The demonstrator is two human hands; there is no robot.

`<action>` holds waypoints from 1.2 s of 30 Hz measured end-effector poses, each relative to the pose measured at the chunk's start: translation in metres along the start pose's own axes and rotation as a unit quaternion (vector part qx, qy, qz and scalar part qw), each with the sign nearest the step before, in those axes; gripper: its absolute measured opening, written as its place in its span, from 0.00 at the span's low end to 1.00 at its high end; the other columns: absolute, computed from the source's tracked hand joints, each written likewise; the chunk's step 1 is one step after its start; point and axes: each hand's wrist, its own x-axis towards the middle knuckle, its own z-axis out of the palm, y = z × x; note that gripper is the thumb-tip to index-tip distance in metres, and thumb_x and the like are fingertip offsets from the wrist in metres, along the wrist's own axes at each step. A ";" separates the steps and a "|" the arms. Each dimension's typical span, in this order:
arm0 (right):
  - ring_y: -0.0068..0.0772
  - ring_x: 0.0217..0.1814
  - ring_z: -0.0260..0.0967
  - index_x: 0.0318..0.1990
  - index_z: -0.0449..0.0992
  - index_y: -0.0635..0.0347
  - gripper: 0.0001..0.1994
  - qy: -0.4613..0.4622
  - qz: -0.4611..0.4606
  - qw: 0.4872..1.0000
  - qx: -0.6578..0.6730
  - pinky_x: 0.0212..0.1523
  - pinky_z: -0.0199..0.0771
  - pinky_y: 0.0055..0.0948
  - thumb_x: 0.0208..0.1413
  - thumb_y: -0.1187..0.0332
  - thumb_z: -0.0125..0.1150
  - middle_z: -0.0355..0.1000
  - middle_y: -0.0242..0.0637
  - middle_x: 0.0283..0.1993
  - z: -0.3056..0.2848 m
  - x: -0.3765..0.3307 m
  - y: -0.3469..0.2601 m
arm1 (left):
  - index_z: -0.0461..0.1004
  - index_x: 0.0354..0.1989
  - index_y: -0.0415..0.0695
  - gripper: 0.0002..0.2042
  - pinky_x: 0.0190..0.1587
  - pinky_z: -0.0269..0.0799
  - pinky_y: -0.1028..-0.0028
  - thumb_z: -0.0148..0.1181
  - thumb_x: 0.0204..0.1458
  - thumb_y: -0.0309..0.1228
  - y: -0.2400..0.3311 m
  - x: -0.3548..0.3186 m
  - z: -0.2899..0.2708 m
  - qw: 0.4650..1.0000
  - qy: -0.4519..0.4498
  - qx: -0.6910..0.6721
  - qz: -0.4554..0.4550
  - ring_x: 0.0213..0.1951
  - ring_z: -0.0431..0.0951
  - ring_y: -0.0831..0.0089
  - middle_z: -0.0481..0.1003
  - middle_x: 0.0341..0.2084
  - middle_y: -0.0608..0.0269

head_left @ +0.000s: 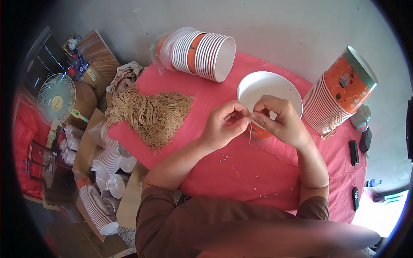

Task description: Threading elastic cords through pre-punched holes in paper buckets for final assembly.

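Note:
My left hand [224, 125] and my right hand [283, 122] meet over the red tablecloth, thumbs and fingertips pinched together. Between them they grip a thin pale string [263, 148], whose loose end curves down over the cloth. What lies right at the fingertips is too small to make out. Just behind and below my hands stands a white-lined paper bucket [271, 81] with an orange outside, partly hidden by my right hand. To the left, a thick bundle of tan strings [150, 114] is spread over the table's edge.
Nested paper buckets [206, 56] lie at the back, and an orange-and-green bucket stack [337, 92] leans at right beside a mug [361, 117]. Small white beads [223, 158] dot the red tablecloth [206, 178]. Left are a cardboard box [92, 135] of cups and a fan [56, 99].

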 end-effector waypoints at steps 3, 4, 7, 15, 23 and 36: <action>0.39 0.31 0.74 0.37 0.73 0.63 0.11 0.066 -0.129 0.988 -0.062 0.33 0.71 0.34 0.52 0.69 0.70 0.74 0.40 0.29 0.011 0.001 -0.001 | 0.71 0.39 0.39 0.03 0.35 0.67 0.82 0.57 0.58 0.22 0.000 0.001 -0.003 0.999 0.018 -0.018 -0.047 0.34 0.70 0.85 0.72 0.33 0.69; 0.46 0.35 0.74 0.38 0.71 0.61 0.13 0.052 -0.125 0.987 -0.083 0.37 0.72 0.40 0.50 0.72 0.70 0.74 0.40 0.30 0.012 0.000 -0.004 | 0.71 0.38 0.40 0.03 0.34 0.67 0.83 0.56 0.58 0.22 0.000 0.001 -0.004 0.997 0.030 -0.024 -0.062 0.33 0.69 0.86 0.71 0.32 0.70; 0.44 0.35 0.75 0.36 0.71 0.59 0.12 0.072 -0.160 0.976 -0.128 0.40 0.73 0.40 0.46 0.76 0.69 0.74 0.38 0.30 0.017 0.000 -0.002 | 0.71 0.38 0.41 0.02 0.29 0.63 0.83 0.55 0.57 0.23 0.009 0.005 0.000 0.990 0.040 -0.064 -0.118 0.28 0.67 0.87 0.70 0.29 0.72; 0.42 0.34 0.74 0.35 0.75 0.58 0.12 0.113 -0.251 0.945 -0.174 0.44 0.73 0.40 0.42 0.79 0.68 0.73 0.36 0.29 0.017 0.006 0.004 | 0.72 0.37 0.45 0.01 0.22 0.51 0.85 0.56 0.57 0.25 0.008 0.005 -0.007 0.951 0.041 -0.225 -0.206 0.20 0.57 0.90 0.66 0.23 0.78; 0.41 0.35 0.75 0.36 0.76 0.58 0.12 0.116 -0.230 0.954 -0.156 0.43 0.73 0.38 0.42 0.80 0.67 0.74 0.36 0.30 0.017 0.003 0.006 | 0.73 0.37 0.45 0.01 0.23 0.53 0.85 0.56 0.58 0.26 0.009 0.006 -0.009 0.941 0.018 -0.266 -0.208 0.22 0.60 0.89 0.66 0.23 0.77; 0.41 0.33 0.75 0.34 0.77 0.61 0.09 0.106 -0.125 0.986 -0.038 0.40 0.73 0.36 0.44 0.80 0.66 0.75 0.37 0.28 0.015 0.002 0.004 | 0.76 0.40 0.42 0.04 0.23 0.58 0.85 0.57 0.60 0.28 0.001 0.002 -0.011 0.962 0.028 -0.223 -0.157 0.21 0.64 0.88 0.76 0.28 0.66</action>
